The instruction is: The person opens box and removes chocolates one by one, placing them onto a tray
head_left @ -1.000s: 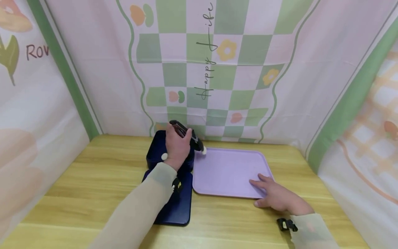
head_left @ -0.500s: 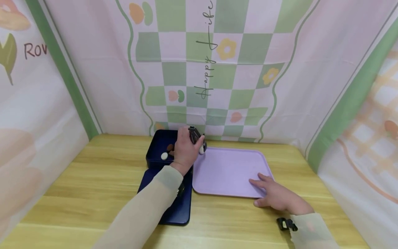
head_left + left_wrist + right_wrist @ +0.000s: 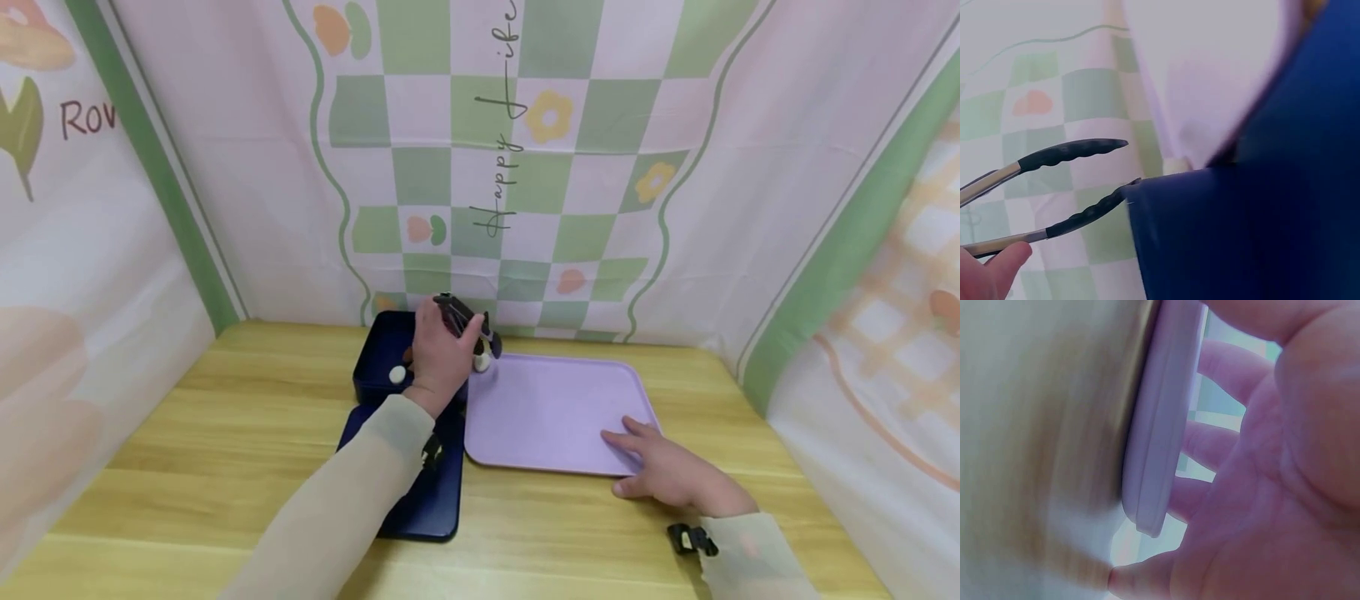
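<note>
- Black, ridged tips on metal arms make up the tongs [image 3: 1066,153], gripped in the left hand [image 3: 442,354]; their two tips stand apart in the left wrist view.
- A white piece [image 3: 482,363] lies just beside the tips, at the ten o'clock corner of the lilac tray [image 3: 558,417]; I cannot tell whether it touches them. The wrist view shows it partly hidden behind the box's rim.
- The right hand [image 3: 663,471] rests at the tray's four o'clock corner, its fingers spread over the surface, clasping nothing, the thumb off the near edge.
- A navy box [image 3: 375,389] stands at ten o'clock from the tray's middle, just beside it; a white disc [image 3: 397,375] lies inside, toward seven o'clock, and a brown piece [image 3: 408,354] shows partly behind the left hand.
- The navy lid [image 3: 442,500] lies flat at six o'clock from the box, partly under the left sleeve [image 3: 337,492].
- All stand on a wood-grain table [image 3: 225,433]; a checked green-and-white curtain [image 3: 540,183] lettered "Happy Life" hangs at twelve o'clock.
</note>
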### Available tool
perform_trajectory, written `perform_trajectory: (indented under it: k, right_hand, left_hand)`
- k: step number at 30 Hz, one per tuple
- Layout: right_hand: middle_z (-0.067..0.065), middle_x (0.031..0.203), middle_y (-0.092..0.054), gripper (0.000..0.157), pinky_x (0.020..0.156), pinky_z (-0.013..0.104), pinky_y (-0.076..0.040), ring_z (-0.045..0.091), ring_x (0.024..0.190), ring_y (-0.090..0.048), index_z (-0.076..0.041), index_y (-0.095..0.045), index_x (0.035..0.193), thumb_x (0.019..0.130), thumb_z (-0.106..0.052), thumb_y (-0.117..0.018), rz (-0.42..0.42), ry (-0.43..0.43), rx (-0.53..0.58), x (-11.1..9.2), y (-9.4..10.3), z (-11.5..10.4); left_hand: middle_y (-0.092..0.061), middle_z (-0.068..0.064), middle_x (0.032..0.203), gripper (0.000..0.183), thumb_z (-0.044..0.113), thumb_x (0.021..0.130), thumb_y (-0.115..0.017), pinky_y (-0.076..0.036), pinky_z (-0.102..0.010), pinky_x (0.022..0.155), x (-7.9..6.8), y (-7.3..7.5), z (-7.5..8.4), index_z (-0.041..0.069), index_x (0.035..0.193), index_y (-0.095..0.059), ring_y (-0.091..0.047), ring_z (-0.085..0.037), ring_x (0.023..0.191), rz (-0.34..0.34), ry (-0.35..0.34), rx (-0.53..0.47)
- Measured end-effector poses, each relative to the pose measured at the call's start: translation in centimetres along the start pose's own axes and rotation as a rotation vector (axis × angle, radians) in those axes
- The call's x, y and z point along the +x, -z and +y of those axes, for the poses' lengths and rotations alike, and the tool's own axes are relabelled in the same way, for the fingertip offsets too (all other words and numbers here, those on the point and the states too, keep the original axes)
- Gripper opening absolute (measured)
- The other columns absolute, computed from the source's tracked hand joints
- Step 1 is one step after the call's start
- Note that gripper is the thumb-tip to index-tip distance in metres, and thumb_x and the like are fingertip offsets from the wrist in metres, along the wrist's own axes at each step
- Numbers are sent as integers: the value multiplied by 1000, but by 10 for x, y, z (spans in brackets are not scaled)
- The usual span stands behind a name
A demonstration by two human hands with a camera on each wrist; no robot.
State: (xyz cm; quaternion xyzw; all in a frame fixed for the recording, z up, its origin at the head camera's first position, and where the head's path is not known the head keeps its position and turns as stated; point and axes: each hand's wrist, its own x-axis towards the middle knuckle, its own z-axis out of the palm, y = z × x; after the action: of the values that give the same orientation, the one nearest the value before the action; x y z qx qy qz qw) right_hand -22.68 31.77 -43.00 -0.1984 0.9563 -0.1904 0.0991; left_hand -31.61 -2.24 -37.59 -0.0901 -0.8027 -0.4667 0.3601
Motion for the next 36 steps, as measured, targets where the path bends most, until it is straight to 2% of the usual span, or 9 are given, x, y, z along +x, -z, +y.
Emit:
perform_trajectory:
  k: [8,11,15,18,23,30,36]
  right_hand:
    - [40,150,-24,81,106,69,-23,59,136,-20,-3,-52,143,78,-39,-83,4,-2,9,-1,1,-2]
    - [40,150,-24,81,105,69,-23,59,136,-20,-2,-52,143,77,-39,-84,8,-2,9,-2,2,-3]
    - [40,149,-24,81,105,69,-23,59,136,-21,-2,-52,143,77,-39,-84,10,-2,11,-3,2,-4]
    - [40,149,-24,81,105,69,-23,60,136,-21,-2,-53,142,77,-39,-84,13,-2,11,-3,1,-4]
    - [41,149,-24,82,105,69,-23,60,135,-21,-2,-53,142,77,-39,-84,14,-2,11,-3,0,-5]
    - [41,149,-24,82,105,69,-23,61,135,-20,-2,-52,143,77,-39,-84,12,3,6,-2,0,-4]
    - [41,149,-24,82,105,69,-22,60,135,-20,-2,-52,143,77,-39,-84,13,5,9,-1,-1,-4]
  left_hand:
    - [-59,-9,98,48,21,89,-77,-51,-36,76,27,33,-3,7,122,-46,-61,-23,84,155,172,-294]
    - [-59,-7,97,53,27,89,-77,-50,-35,75,37,51,-7,12,126,-43,-59,-21,83,172,214,-361]
    - [-57,-6,97,57,38,90,-75,-50,-33,73,44,76,-11,16,128,-39,-58,-22,81,154,273,-366]
    - [-57,-7,97,58,41,89,-75,-52,-33,70,47,91,-14,16,127,-38,-59,-25,78,153,320,-356]
    - [-56,-8,101,60,42,88,-75,-54,-32,68,51,111,-26,19,127,-36,-60,-26,80,155,394,-370]
    - [-53,-8,103,58,39,90,-75,-49,-32,62,47,133,-47,21,126,-33,-54,-23,80,112,476,-348]
    - [-48,-8,97,59,45,90,-72,-45,-35,64,39,142,-58,17,124,-32,-49,-24,77,51,501,-184]
